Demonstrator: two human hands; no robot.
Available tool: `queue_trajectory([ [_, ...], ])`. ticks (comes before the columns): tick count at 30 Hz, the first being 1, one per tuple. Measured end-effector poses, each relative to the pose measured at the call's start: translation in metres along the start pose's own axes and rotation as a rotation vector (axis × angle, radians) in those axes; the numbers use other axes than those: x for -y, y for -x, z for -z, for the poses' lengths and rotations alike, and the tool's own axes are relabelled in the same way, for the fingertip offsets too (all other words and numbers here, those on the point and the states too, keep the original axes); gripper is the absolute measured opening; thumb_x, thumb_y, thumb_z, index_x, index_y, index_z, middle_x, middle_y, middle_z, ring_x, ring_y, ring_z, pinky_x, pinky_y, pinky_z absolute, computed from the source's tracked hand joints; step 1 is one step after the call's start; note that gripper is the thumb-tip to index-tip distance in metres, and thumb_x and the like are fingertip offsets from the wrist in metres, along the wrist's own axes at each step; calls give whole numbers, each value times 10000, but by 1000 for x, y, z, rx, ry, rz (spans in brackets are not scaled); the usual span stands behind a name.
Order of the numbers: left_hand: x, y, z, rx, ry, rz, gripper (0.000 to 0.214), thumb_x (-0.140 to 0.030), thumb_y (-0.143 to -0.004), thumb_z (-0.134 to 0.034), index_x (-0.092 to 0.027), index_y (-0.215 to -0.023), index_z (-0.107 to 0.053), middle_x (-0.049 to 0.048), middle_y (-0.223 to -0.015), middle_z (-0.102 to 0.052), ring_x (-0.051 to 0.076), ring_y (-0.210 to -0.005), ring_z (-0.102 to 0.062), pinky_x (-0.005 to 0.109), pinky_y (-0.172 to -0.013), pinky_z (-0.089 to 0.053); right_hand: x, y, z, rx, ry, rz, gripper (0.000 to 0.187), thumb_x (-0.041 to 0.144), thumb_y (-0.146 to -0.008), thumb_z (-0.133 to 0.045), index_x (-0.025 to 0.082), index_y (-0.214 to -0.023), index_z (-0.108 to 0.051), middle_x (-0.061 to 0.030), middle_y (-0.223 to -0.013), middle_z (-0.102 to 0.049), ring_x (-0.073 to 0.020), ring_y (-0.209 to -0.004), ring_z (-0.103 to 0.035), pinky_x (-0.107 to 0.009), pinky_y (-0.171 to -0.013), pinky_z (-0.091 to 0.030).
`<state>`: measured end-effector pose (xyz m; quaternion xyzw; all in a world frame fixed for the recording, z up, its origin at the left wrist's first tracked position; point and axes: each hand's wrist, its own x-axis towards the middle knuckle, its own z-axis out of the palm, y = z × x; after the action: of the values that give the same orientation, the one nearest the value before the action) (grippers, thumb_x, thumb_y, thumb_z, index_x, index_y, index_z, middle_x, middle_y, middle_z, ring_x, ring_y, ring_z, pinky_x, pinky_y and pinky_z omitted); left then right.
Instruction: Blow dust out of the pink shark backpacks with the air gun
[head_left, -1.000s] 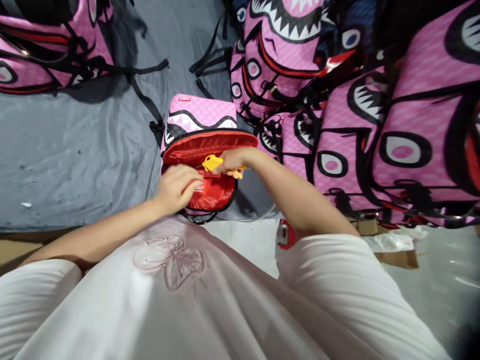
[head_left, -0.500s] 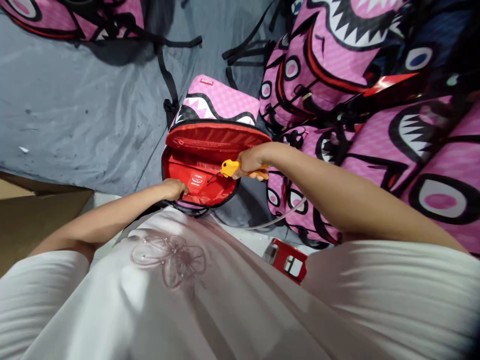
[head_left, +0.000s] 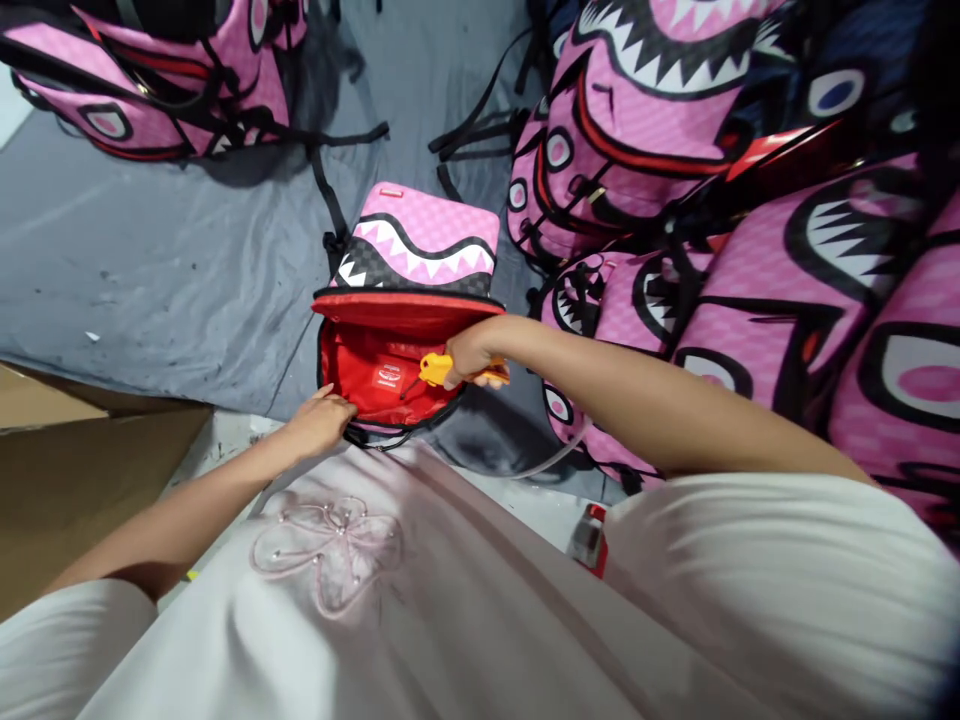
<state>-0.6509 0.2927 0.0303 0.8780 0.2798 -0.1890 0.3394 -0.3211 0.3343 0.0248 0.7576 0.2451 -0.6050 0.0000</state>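
In front of me a pink backpack (head_left: pixel 427 230) with a shark-mouth print lies with its top gaping, showing a red lining (head_left: pixel 352 375) and a small pale label (head_left: pixel 388 377). My right hand (head_left: pixel 472 355) is closed around a yellow air blow gun (head_left: pixel 433 369). Its thin dark nozzle points down into the opening, and a clear hose (head_left: pixel 551 462) trails away below the hand. My left hand (head_left: pixel 324 418) holds the near left edge of the opening, fingers curled over the rim.
More pink shark-print backpacks (head_left: pixel 660 120) crowd the right side. Another backpack (head_left: pixel 172 90) lies at the upper left, straps trailing. Grey cloth (head_left: pixel 150 260) covers the work surface. A cardboard box (head_left: pixel 90 480) is at left, and a red and clear object (head_left: pixel 589 540) lies low right.
My left hand has shifted slightly left along the rim, its fingers less deep inside. The blow gun still points into the backpack. The whole view has shifted, bringing more of the upper-left backpack into sight.
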Motion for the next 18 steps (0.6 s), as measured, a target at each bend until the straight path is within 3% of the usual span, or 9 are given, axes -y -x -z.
queue_trajectory([
  [6,1,3,-12,-166,144,3,281,-104,-816,-506,-225,-962,-712,60,-977,-761,208,-1011,-682,446,-1157,-337,-39,51,-19,169,225,-10,396,161,-550,-905,205,-594,-514,128,-369,-370,-102,-238,-389,-207,-290,-286],
  [8,10,4,-21,-317,311,45,274,-139,-841,-474,-216,-934,-720,76,-1014,-757,215,-1013,-675,418,-1083,-421,-63,68,-23,199,348,-25,358,252,-623,-871,202,-586,-519,82,-376,-445,-114,-254,-426,-220,-314,-322],
  [10,25,2,-29,-545,539,174,291,-194,-862,-431,-196,-905,-719,91,-1018,-748,225,-998,-671,391,-983,-489,-95,81,-26,235,348,47,317,367,-731,-783,196,-623,-539,27,-433,-545,-118,-302,-470,-227,-352,-358],
  [12,41,-2,-33,-743,813,350,321,-288,-884,-411,-181,-932,-710,85,-979,-742,228,-952,-673,385,-917,-520,-132,91,-28,210,273,25,382,500,-741,-740,196,-631,-538,4,-447,-562,-135,-352,-505,-236,-384,-369],
  [14,56,-11,-32,-852,1058,491,381,-415,-903,-426,-174,-1023,-695,82,-1012,-739,233,-970,-673,396,-928,-520,-171,104,-34,178,54,36,461,631,-742,-680,198,-670,-539,4,-451,-560,-143,-385,-525,-240,-413,-376],
  [16,67,-24,-26,-868,1219,553,469,-519,-883,-508,-176,-1166,-659,107,-1207,-704,253,-1126,-642,409,-1020,-474,-204,121,-43,151,-224,32,542,728,-730,-640,192,-735,-561,7,-474,-564,-157,-422,-555,-264,-470,-437],
  [18,73,-40,-19,-820,1320,527,621,-550,-800,-667,-197,-1306,-597,129,-1401,-604,280,-1283,-565,410,-1102,-408,-226,139,-56,103,-456,-1,575,746,-695,-679,187,-793,-588,8,-527,-584,-172,-477,-602,-289,-527,-489],
])
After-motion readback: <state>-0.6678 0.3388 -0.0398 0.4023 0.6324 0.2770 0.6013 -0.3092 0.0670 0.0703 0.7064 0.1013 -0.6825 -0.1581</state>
